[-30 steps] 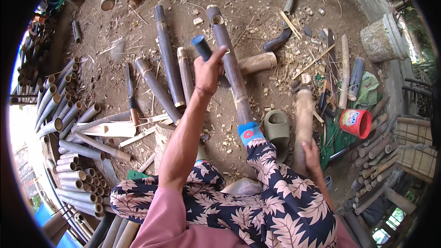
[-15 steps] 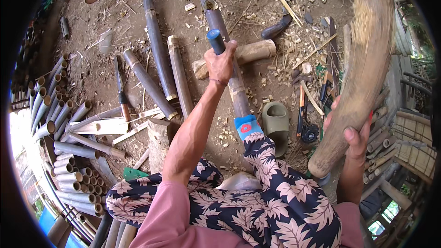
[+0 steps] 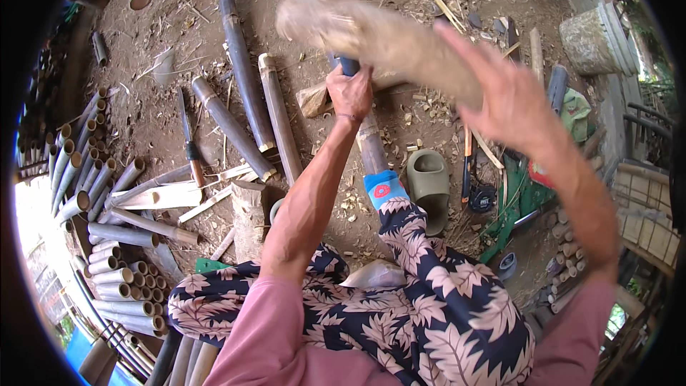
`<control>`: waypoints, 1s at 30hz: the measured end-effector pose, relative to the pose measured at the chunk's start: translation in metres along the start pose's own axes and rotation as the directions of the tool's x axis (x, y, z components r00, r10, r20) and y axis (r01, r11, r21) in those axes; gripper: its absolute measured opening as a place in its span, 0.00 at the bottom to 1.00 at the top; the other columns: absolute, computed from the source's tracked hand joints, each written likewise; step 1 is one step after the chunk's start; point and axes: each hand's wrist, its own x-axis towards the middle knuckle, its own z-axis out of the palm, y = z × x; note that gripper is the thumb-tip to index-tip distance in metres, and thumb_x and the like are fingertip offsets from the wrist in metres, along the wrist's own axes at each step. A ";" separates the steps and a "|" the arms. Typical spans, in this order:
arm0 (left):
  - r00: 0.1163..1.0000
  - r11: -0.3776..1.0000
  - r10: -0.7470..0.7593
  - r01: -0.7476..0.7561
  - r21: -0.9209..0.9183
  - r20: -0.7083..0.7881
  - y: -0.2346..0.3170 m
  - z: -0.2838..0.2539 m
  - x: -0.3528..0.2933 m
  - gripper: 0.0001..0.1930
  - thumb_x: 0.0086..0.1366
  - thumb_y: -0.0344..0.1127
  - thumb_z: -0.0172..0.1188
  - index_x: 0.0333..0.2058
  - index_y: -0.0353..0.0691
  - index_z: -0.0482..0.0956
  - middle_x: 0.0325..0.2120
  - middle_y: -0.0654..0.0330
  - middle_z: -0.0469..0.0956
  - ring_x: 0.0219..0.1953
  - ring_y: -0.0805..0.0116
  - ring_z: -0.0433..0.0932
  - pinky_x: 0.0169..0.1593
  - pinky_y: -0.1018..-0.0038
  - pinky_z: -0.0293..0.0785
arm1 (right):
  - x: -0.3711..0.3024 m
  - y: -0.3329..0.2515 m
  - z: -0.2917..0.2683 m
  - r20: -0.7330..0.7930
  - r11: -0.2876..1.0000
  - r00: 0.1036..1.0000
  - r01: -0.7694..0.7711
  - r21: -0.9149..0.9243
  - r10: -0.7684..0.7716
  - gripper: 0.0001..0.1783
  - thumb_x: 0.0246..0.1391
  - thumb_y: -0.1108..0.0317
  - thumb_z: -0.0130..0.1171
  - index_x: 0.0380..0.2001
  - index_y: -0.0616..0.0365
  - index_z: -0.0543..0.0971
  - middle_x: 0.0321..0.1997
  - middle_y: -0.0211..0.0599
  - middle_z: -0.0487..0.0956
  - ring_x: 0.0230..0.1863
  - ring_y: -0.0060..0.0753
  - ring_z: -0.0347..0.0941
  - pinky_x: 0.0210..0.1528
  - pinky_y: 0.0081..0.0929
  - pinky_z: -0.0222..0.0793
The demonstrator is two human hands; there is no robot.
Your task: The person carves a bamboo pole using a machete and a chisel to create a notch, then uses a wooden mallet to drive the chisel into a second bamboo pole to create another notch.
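My left hand (image 3: 350, 94) is closed around the dark blue handle of an upright chisel (image 3: 349, 66), whose blade is hidden. Under that fist runs a dark bamboo pole (image 3: 371, 149), laid across a short log (image 3: 313, 100). My foot in a blue sock (image 3: 384, 189) rests at the pole's near end. A thick wooden club (image 3: 389, 37), smeared by motion, stretches across the top of the handle; whether they touch I cannot tell. My right hand (image 3: 507, 104), also blurred, grips the club's right end with the forefinger stretched along it.
Bamboo lengths (image 3: 246, 75) and a long knife (image 3: 189, 129) lie on the dirt to the left, beyond stacked bamboo tubes (image 3: 121, 289). An olive sandal (image 3: 429, 171) and a tape measure (image 3: 483, 198) are right of my foot. A pale bucket (image 3: 589, 43) stands far right.
The club has swung from upright at the right to nearly level over the chisel, carried left and away by my right hand. My left hand has shifted slightly, still around the handle.
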 end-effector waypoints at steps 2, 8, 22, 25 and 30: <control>0.999 0.998 -0.028 0.029 0.058 -0.022 0.005 -0.004 0.008 0.18 0.60 0.40 0.65 0.18 0.37 0.71 0.15 0.70 0.68 0.20 0.81 0.63 0.23 0.76 0.60 | 0.035 -0.008 -0.036 0.083 0.999 0.996 -0.012 -0.034 0.015 0.48 0.42 0.64 0.69 0.67 0.56 0.58 0.50 0.57 0.76 0.38 0.48 0.80 0.44 0.41 0.81; 0.999 0.997 -0.050 0.049 0.051 0.009 -0.001 0.007 0.011 0.18 0.60 0.42 0.64 0.18 0.37 0.70 0.15 0.70 0.68 0.19 0.81 0.63 0.23 0.76 0.59 | 0.043 0.009 -0.035 -0.200 0.935 0.971 -0.058 0.350 0.135 0.49 0.43 0.60 0.68 0.67 0.58 0.58 0.45 0.58 0.78 0.37 0.47 0.80 0.44 0.41 0.80; 0.985 0.967 0.046 -0.002 0.253 -0.168 0.041 -0.103 -0.027 0.16 0.65 0.36 0.55 0.47 0.33 0.67 0.32 0.56 0.74 0.32 0.68 0.74 0.36 0.69 0.74 | -0.152 0.005 0.069 0.414 0.243 0.738 -0.602 0.760 0.533 0.48 0.40 0.62 0.73 0.62 0.66 0.61 0.54 0.41 0.73 0.56 0.32 0.68 0.63 0.29 0.61; 0.925 0.767 0.374 -0.347 0.539 0.063 0.046 -0.103 -0.028 0.17 0.61 0.31 0.61 0.46 0.33 0.68 0.34 0.52 0.74 0.34 0.64 0.75 0.34 0.69 0.73 | -0.217 0.011 0.126 0.823 -0.294 0.421 -0.788 0.540 0.382 0.33 0.47 0.64 0.68 0.55 0.64 0.67 0.42 0.44 0.78 0.35 0.35 0.79 0.38 0.34 0.77; 0.707 0.725 0.437 -0.643 0.247 0.556 0.022 -0.084 -0.064 0.13 0.48 0.31 0.68 0.32 0.40 0.74 0.25 0.58 0.72 0.27 0.62 0.72 0.35 0.68 0.69 | -0.261 -0.025 0.139 0.916 -0.660 0.304 -0.637 0.399 0.261 0.26 0.50 0.62 0.65 0.49 0.61 0.70 0.36 0.44 0.79 0.34 0.39 0.80 0.38 0.38 0.79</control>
